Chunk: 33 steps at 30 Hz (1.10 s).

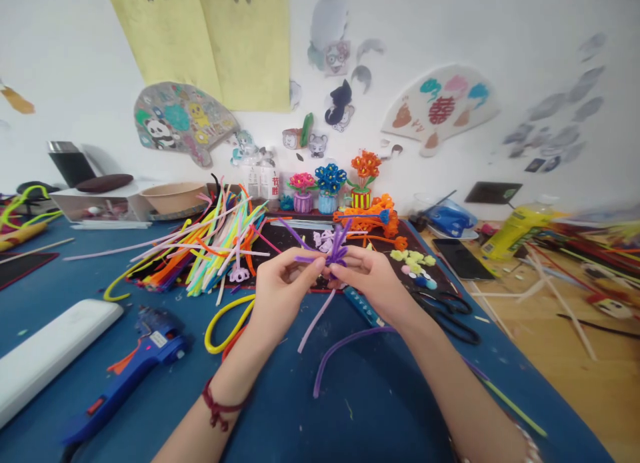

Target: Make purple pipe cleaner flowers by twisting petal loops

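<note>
Between my two hands, above the middle of the blue mat, is a purple pipe cleaner flower (338,252) with loops and loose ends sticking out. My left hand (290,276) pinches it from the left, thumb and fingertips pressed together. From the other side my right hand (367,276) grips its lower part between thumb and forefinger. A loose purple pipe cleaner (337,349) curves over the mat below, and a pale lilac one (317,321) slants under the hands. Behind the flower lie small lilac looped pieces (325,239), partly hidden.
A pile of coloured pipe cleaners (225,233) lies behind on the left. A blue glue gun (145,366) rests nearer me, beside a white case (50,359). Black scissors (450,313) are at the right. Small potted pipe cleaner flowers (330,183) line the wall. A phone (463,258) lies farther right.
</note>
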{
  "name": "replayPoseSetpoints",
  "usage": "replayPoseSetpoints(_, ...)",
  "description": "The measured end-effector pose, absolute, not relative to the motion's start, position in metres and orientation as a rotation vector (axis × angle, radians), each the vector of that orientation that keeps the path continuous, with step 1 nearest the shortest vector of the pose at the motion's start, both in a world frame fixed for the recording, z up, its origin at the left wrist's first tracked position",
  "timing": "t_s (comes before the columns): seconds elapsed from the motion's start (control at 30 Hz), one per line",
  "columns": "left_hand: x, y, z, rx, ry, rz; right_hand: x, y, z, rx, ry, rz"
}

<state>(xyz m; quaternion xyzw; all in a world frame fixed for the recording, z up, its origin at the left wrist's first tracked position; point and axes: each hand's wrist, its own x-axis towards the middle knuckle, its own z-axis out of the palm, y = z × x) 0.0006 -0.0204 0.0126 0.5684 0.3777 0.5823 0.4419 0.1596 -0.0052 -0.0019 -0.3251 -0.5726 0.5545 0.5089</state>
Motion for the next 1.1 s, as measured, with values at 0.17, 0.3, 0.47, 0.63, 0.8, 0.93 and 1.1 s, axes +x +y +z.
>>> replayPoseSetpoints(0.17,0.0008,-0.0235,0.0134,1.351,0.813,1.38,0.1609,-0.0057,-0.0015,-0.766,-1.323,1.366)
replayPoseSetpoints(0.3,0.0006,-0.0229,0.0108,1.321,0.783,1.392,0.1633,-0.0065,-0.0013,-0.761,-1.309,1.413)
replayPoseSetpoints(0.47,0.0023,-0.0203,0.0078,1.335,0.767,1.379,0.1619,-0.0078,-0.0009,-0.712,-1.284,1.392)
replayPoseSetpoints(0.63,0.0026,-0.021,0.0102,1.342,0.706,1.36,0.1605,-0.0076,-0.0011,-0.766,-1.257,1.346)
replayPoseSetpoints(0.8,0.0027,-0.0218,0.0095,1.303,0.687,1.276,0.1598,-0.0075,-0.0022,-0.765,-1.211,1.344)
replayPoseSetpoints(0.93,0.0032,-0.021,0.0075,1.347,0.73,1.162,0.1598,-0.0056,-0.0044,-0.783,-1.158,1.348)
replayPoseSetpoints(1.1,0.004,-0.0208,0.0068,1.472,0.841,1.145,0.1608,-0.0028,-0.0062,-0.82,-1.135,1.354)
